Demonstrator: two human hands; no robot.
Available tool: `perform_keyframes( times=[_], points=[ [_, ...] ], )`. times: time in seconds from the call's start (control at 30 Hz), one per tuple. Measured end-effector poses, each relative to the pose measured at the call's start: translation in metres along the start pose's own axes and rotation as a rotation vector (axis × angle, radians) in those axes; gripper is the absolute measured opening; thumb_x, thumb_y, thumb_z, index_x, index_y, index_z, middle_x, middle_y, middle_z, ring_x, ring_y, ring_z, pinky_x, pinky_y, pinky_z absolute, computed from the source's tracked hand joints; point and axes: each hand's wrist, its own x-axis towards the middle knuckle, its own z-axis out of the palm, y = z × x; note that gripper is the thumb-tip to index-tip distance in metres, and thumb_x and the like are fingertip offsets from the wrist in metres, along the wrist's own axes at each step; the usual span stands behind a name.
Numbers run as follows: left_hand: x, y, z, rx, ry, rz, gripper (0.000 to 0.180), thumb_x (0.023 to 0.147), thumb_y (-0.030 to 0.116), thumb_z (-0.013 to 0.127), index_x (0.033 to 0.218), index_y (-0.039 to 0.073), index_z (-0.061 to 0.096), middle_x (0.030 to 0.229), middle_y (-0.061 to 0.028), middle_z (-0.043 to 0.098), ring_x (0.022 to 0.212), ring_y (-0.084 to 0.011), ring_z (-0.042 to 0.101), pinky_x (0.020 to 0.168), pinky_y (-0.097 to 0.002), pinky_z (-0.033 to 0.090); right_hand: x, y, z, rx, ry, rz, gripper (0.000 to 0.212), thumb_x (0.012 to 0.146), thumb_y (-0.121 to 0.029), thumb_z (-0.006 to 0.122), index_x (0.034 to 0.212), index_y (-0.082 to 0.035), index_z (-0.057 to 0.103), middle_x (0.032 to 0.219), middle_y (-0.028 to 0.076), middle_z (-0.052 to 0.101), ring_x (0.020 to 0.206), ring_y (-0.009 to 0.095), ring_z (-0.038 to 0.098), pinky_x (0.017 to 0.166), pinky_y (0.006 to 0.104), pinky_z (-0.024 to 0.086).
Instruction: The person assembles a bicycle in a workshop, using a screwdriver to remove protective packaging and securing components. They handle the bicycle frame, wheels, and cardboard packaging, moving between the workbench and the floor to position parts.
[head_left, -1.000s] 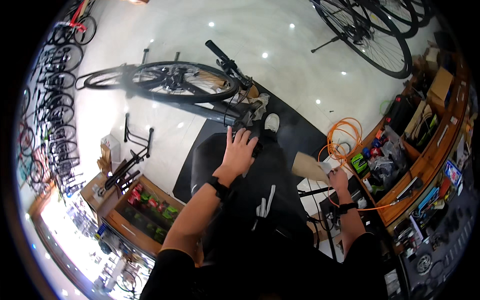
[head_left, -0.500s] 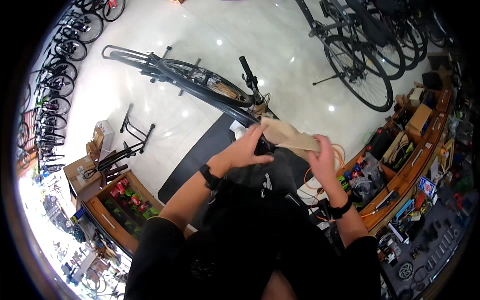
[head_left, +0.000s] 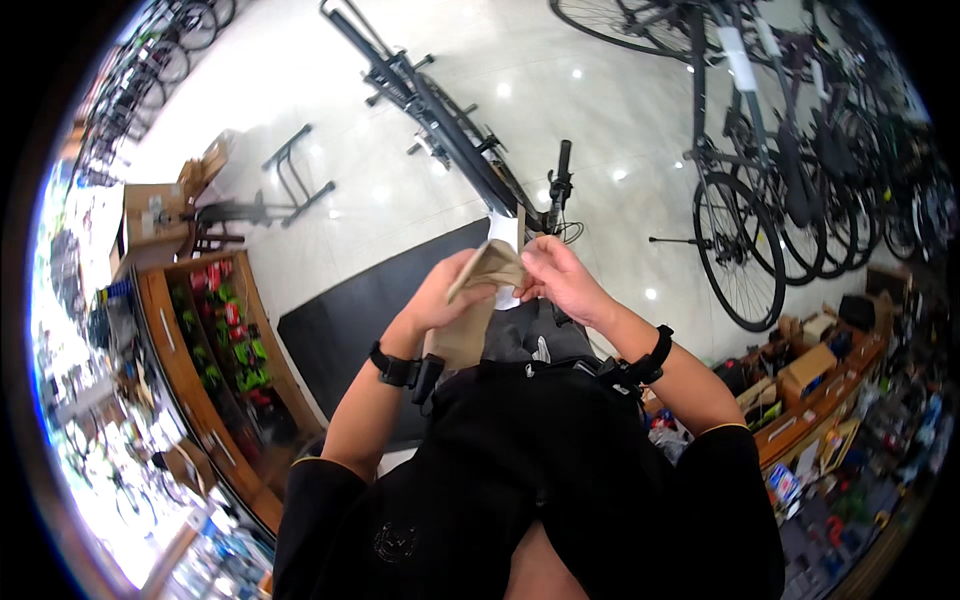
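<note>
A sheet of brown paper is in both my hands, over the front of the bicycle. Its upper part is folded over, and the rest hangs down toward my lap. My left hand is closed round the left side of it, partly covered by the fold. At the right edge of the fold, the fingers of my right hand pinch the paper. Just beyond the hands, the dark bicycle stretches away toward the far left, its handlebar sticking out to the right. A white piece shows behind the paper.
Under the bicycle's near end lies a black mat. To the left are a wooden drawer unit with red and green packages, a cardboard box and a black stand. Parked bicycles and a cluttered wooden bench flank the right.
The paper has come nearer my body and left, turning from flat to folded and hanging. My left hand has closed on it, and my right hand has moved inward. The view has swung round.
</note>
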Motion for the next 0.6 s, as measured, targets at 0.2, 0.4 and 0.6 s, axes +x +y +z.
perform_keyframes(
  times=[0.2, 0.4, 0.6],
  points=[
    [-0.073, -0.036, 0.023, -0.288, 0.651, -0.355, 0.038, 0.082, 0.0, 0.064, 0.119, 0.003, 0.059, 0.107, -0.0041, 0.065, 0.098, -0.0131, 0.058, 0.087, -0.0298, 0.047, 0.036, 0.072, -0.115, -0.678, 0.222, 0.144, 0.052, 0.085, -0.035, 0.07, 0.112, 0.003, 0.048, 0.098, 0.015, 0.062, 0.089, 0.025, 0.064, 0.077, 0.0351, 0.051],
    [-0.144, -0.06, 0.077, -0.238, 0.888, -0.393, 0.035, 0.084, 0.002, 0.063, 0.118, 0.003, 0.059, 0.104, -0.0017, 0.065, 0.094, -0.0111, 0.059, 0.084, -0.0281, 0.048, 0.042, 0.192, -0.168, -0.971, 0.081, 0.532, 0.088, 0.073, -0.046, 0.077, 0.129, 0.012, 0.041, 0.125, 0.031, 0.054, 0.116, 0.038, 0.057, 0.098, 0.0402, 0.044],
    [-0.196, -0.093, 0.115, -0.273, 1.041, -0.492, 0.035, 0.084, 0.005, 0.064, 0.119, 0.003, 0.059, 0.105, -0.0032, 0.066, 0.094, -0.0127, 0.061, 0.085, -0.0286, 0.049, 0.061, 0.221, -0.173, -0.901, 0.107, 0.474, 0.029, 0.074, -0.025, 0.076, 0.078, 0.002, 0.066, 0.076, 0.014, 0.068, 0.071, 0.026, 0.067, 0.067, 0.0378, 0.052]
  ],
)
